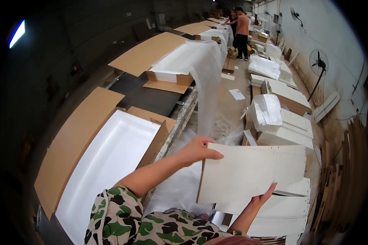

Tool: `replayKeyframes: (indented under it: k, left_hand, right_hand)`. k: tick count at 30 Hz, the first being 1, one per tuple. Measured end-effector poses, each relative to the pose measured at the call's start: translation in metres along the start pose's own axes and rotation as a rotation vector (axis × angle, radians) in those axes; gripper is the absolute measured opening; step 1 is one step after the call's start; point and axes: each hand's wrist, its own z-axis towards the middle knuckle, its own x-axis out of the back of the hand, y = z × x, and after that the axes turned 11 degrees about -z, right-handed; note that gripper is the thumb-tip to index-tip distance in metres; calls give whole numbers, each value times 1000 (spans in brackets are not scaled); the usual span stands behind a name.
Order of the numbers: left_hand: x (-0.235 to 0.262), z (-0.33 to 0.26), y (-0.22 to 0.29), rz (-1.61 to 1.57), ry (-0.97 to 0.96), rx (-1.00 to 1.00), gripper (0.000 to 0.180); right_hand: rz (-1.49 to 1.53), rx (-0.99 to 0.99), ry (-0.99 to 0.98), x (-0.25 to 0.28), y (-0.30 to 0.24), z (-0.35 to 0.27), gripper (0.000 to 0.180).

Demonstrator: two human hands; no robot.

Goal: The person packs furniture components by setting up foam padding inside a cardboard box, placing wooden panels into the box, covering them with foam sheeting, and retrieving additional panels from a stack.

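A white rectangular board [249,171] with small holes near its far right corner is held in front of me at a tilt. My left hand [197,151] grips its far left corner, thumb on the top face and the fingers mostly hidden behind. At the near right edge, my right hand [264,196] supports it, fingertips showing and the rest of its grip partly hidden. Below the board lie more white boards [278,226]. To my left an open cardboard box [163,132] lies on the line, with a white foam sheet [110,151] inside.
Further along the dark conveyor [145,96] lies another open box [167,83] with white wrap hanging over its side. Stacked boards [288,98] and a film-wrapped bundle [267,112] line the right. A standing fan [318,61] is by the wall. Two people [241,32] stand far ahead.
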Motion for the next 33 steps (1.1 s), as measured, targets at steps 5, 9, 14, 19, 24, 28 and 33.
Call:
replayKeyframes:
  k: [5,9,14,19,24,28,33]
  left_hand:
    - [75,-91,41,-303,95,-193,30]
    - [166,-196,47,-315,321,-368,28]
    - [235,-337,-16,-864,761,-503,32]
    - [280,-487,-97,-860,1229,-343,39]
    - [260,-610,-157,-689,1716,-349,42]
    - [231,-651,-166,-650,1921,-269,46]
    - [228,-680,-167,-592,2060,-146,42]
  right_hand:
    - [231,-109,-87,-129,-40,-30,62]
    - [326,3,-331,-188,-29,-13,60]
    - [145,-201,-304,-289,24,-34,53]
    - [-108,-553,-644,-347,133,-142,47]
    - [-285,-989,-849,-383,212,-219,40]
    - [-445,-1109,-803,-396,235,-269,37]
    - [-539,-1209,-757,-391,247,-306,37]
